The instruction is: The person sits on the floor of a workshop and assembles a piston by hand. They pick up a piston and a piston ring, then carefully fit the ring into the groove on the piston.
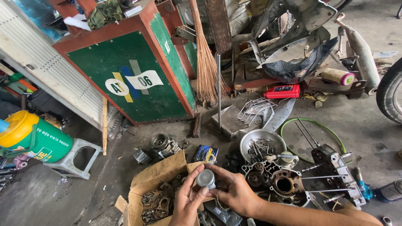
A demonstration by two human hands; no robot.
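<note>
Both my hands hold a small round silver metal piston (pixel 205 178) between them, low in the middle of the view. My left hand (pixel 186 204) grips it from below and left with thumb and fingers. My right hand (pixel 233 190) wraps its right side, fingers curled over the top. The piston hovers above an open cardboard box (pixel 155 175) that holds several greasy metal parts. To the right on the floor lies an engine crankcase (pixel 284 184) with long studs.
A metal bowl (pixel 261 138) with bolts sits behind the crankcase, beside a green hose (pixel 312 122). A green and red cabinet (pixel 134 71), a broom (pixel 206 62), a red box (pixel 283 91), a tyre (pixel 389 92) and a green and yellow jug (pixel 33 138) on a stool surround the spot.
</note>
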